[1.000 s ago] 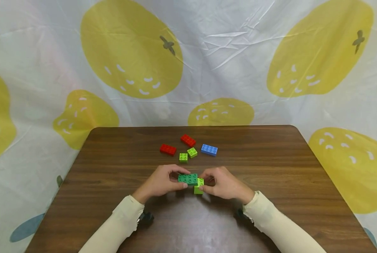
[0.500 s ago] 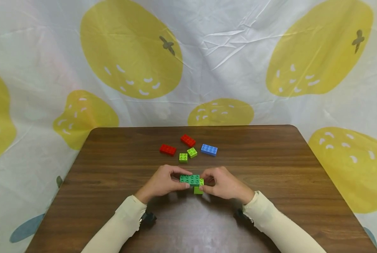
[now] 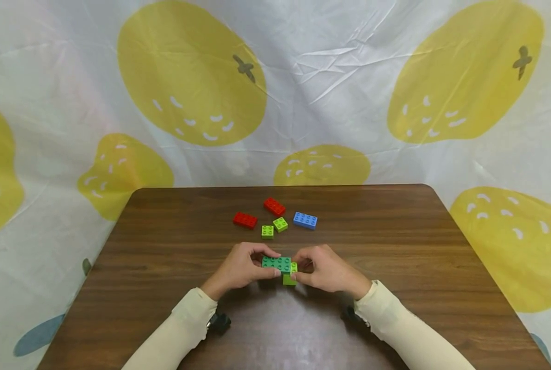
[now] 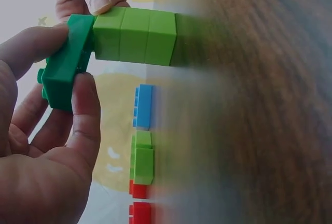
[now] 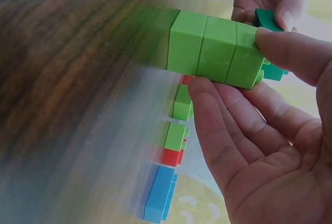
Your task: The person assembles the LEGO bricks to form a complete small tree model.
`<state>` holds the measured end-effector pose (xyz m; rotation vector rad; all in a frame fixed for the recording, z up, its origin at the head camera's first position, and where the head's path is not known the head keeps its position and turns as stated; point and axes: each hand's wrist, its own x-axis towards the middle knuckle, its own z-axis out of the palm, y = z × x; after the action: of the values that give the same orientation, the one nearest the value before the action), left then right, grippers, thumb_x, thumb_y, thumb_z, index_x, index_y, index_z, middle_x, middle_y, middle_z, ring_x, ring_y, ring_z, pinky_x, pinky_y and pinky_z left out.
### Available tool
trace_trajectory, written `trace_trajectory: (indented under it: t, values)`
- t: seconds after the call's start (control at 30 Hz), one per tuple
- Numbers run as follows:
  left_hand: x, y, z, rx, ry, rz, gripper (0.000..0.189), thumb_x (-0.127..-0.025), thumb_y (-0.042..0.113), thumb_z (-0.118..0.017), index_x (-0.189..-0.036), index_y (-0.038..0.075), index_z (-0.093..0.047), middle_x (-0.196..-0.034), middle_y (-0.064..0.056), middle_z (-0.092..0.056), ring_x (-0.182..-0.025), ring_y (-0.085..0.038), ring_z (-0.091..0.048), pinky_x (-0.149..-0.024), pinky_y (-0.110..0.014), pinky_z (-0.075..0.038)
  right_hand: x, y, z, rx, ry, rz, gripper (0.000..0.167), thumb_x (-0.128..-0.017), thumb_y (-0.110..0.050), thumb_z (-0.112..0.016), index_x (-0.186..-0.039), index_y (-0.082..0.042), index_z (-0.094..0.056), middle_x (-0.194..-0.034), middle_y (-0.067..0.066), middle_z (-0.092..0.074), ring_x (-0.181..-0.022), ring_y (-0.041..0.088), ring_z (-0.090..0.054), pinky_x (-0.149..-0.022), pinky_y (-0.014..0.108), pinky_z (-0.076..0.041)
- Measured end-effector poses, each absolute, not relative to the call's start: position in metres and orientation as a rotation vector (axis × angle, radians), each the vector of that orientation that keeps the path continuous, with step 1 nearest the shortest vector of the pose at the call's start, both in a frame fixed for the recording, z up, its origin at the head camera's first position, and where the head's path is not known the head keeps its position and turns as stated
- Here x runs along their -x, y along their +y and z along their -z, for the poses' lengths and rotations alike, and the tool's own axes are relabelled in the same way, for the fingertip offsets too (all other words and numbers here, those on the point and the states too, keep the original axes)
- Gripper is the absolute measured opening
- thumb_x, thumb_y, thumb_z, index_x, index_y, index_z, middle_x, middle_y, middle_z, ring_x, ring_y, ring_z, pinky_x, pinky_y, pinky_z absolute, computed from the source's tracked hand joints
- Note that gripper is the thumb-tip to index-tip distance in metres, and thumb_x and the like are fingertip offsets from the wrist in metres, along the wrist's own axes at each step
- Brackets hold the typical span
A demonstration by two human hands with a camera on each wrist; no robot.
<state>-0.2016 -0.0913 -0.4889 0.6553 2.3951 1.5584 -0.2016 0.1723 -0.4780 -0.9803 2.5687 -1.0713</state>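
Observation:
In the head view my left hand [image 3: 244, 267] pinches a dark green eight-stud building brick [image 3: 276, 264] between thumb and fingers. My right hand [image 3: 329, 269] steadies an upright stack of three lime green bricks [image 4: 136, 36] with its thumb and fingertips near the top. The stack stands on the table. Right at the stack's top, the right end of the dark green brick overlaps it, while the rest juts out to the left. Some studs on the stack's top [image 5: 262, 68] still show in the right wrist view. The left wrist view has the green brick slightly tilted.
Beyond the hands lie two red bricks [image 3: 245, 220], two small lime green bricks [image 3: 268, 232] and a blue brick [image 3: 305, 220]. They rest on a brown wooden table [image 3: 396, 226]. A fruit-patterned cloth [image 3: 322, 92] hangs behind its far edge.
The left hand has shifted slightly to the right, bringing the dark green brick farther over the lime stack. My right hand stays in place on the stack.

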Motion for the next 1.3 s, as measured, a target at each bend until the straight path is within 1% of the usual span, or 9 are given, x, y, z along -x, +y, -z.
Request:
trace_trajectory:
  t: [0.17, 0.47, 0.63, 0.8, 0.9, 1.03, 1.2, 1.3]
  values:
    - [0.201, -0.093, 0.488, -0.661, 2.441, -1.517, 0.03, -0.081, 0.027, -0.093, -0.109, 0.019, -0.084, -0.093, -0.001, -0.079, -0.069, -0.012, -0.059, -0.059, -0.023, -0.051, 0.202, 0.17, 0.479, 0.984, 2.564, 1.082, 0.017, -0.09, -0.017, -0.085, -0.106, -0.012, -0.079, -0.094, -0.003, -0.08, -0.083, 0.004, -0.073, -0.075, 0.023, -0.06]
    - [0.201, -0.093, 0.483, -0.667, 2.486, -1.435, 0.032, -0.083, 0.032, -0.092, -0.11, 0.02, -0.084, -0.096, 0.002, -0.079, -0.071, -0.011, -0.061, -0.06, -0.025, -0.052, 0.203, 0.17, 0.477, 1.0, 2.566, 1.076, 0.018, -0.09, -0.017, -0.085, -0.106, -0.011, -0.079, -0.096, 0.0, -0.081, -0.085, 0.006, -0.075, -0.076, 0.024, -0.06]
    - [0.202, -0.093, 0.481, -0.674, 2.491, -1.408, 0.032, -0.083, 0.032, -0.092, -0.11, 0.019, -0.084, -0.097, 0.003, -0.08, -0.071, -0.011, -0.061, -0.06, -0.025, -0.052, 0.205, 0.172, 0.474, 1.01, 2.571, 1.022, 0.02, -0.091, -0.02, -0.085, -0.108, -0.011, -0.079, -0.098, 0.0, -0.081, -0.088, 0.008, -0.076, -0.079, 0.028, -0.062]
    - [0.201, -0.093, 0.48, -0.668, 2.485, -1.401, 0.032, -0.083, 0.03, -0.092, -0.111, 0.018, -0.084, -0.099, 0.003, -0.08, -0.074, -0.009, -0.062, -0.063, -0.024, -0.053, 0.208, 0.173, 0.472, 1.048, 2.571, 0.979, 0.025, -0.092, -0.022, -0.084, -0.112, -0.009, -0.078, -0.103, 0.002, -0.081, -0.092, 0.015, -0.078, -0.082, 0.034, -0.064]
    - [0.201, -0.093, 0.479, -0.661, 2.481, -1.408, 0.031, -0.083, 0.029, -0.092, -0.111, 0.018, -0.083, -0.099, 0.002, -0.08, -0.075, -0.009, -0.063, -0.064, -0.024, -0.053, 0.21, 0.175, 0.469, 1.055, 2.57, 1.001, 0.022, -0.093, -0.021, -0.082, -0.112, -0.01, -0.078, -0.103, 0.0, -0.081, -0.093, 0.014, -0.078, -0.081, 0.034, -0.064]
    - [0.201, -0.092, 0.479, -0.657, 2.481, -1.414, 0.032, -0.083, 0.03, -0.092, -0.111, 0.018, -0.083, -0.099, 0.002, -0.079, -0.075, -0.012, -0.064, -0.064, -0.025, -0.053, 0.214, 0.176, 0.465, 1.048, 2.601, 1.046, 0.02, -0.096, -0.022, -0.079, -0.112, -0.009, -0.078, -0.101, -0.002, -0.08, -0.091, 0.008, -0.075, -0.08, 0.033, -0.064]
    - [0.202, -0.089, 0.481, -0.668, 2.486, -1.397, 0.034, -0.083, 0.033, -0.092, -0.112, 0.019, -0.083, -0.099, 0.002, -0.079, -0.076, -0.016, -0.064, -0.063, -0.025, -0.053, 0.223, 0.178, 0.463, 1.022, 2.633, 1.098, 0.026, -0.098, -0.024, -0.077, -0.115, -0.004, -0.077, -0.103, 0.0, -0.08, -0.092, 0.009, -0.075, -0.082, 0.035, -0.064]
    - [0.201, -0.089, 0.48, -0.655, 2.489, -1.379, 0.033, -0.084, 0.034, -0.091, -0.112, 0.02, -0.082, -0.101, 0.003, -0.079, -0.078, -0.016, -0.064, -0.065, -0.026, -0.054, 0.231, 0.178, 0.463, 0.984, 2.654, 1.137, 0.026, -0.097, -0.023, -0.077, -0.115, -0.004, -0.077, -0.103, 0.001, -0.08, -0.092, 0.011, -0.076, -0.082, 0.037, -0.064]
